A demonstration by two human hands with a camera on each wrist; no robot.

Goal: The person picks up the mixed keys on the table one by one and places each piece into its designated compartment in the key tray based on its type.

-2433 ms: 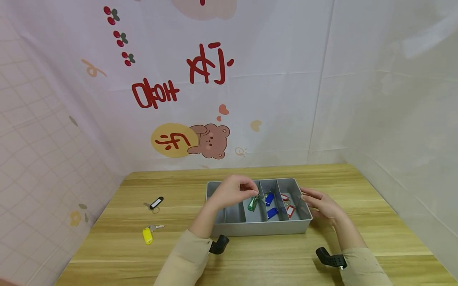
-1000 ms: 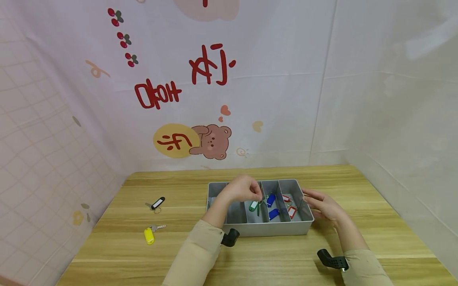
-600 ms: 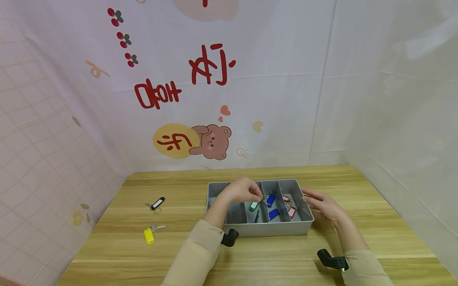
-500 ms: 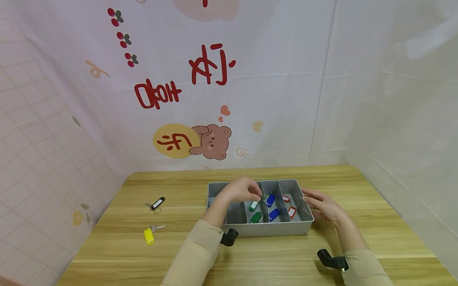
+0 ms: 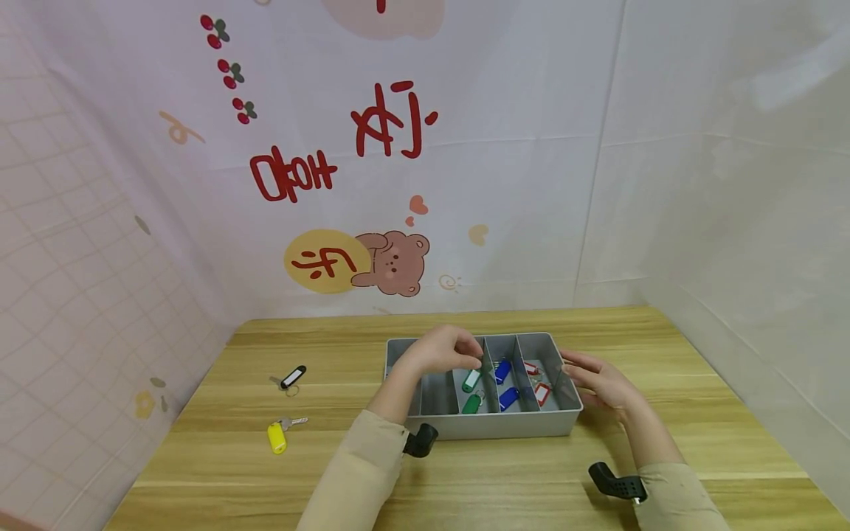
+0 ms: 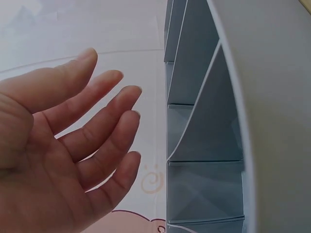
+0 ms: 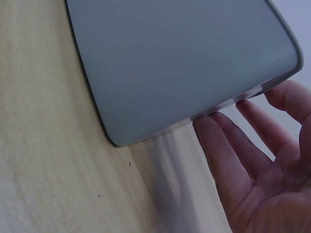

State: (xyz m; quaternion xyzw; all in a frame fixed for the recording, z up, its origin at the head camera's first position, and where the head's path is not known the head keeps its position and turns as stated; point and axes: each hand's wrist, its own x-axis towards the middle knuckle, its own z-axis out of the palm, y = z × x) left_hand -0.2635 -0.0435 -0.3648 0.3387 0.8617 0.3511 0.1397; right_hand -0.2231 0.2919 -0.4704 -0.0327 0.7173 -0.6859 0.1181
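Observation:
Over the grey divided box (image 5: 491, 425) hovers my left hand (image 5: 443, 350), its fingers loosely bent and apart; the left wrist view shows the palm with nothing in it. Below it in the middle compartment lie two green key tags, one farther back (image 5: 471, 380) and one near the front wall (image 5: 473, 403) with its ring showing. My right hand (image 5: 600, 383) touches the box's right end with fairly straight fingers, thumb near the rim in the right wrist view. To the right of the green tags sit two blue key tags (image 5: 508, 398), then two red key tags (image 5: 541, 394).
On the wooden table (image 5: 505, 487) at left lie a black key tag (image 5: 293, 377) with a key and ring, and a yellow key tag (image 5: 276, 437) with a key. A printed cloth (image 5: 518, 184) hangs behind and along both sides.
The second green key tag has left my left hand's fingertips and dropped to the front of the middle compartment. That hand has since opened and drawn slightly left. The right hand stays on the box.

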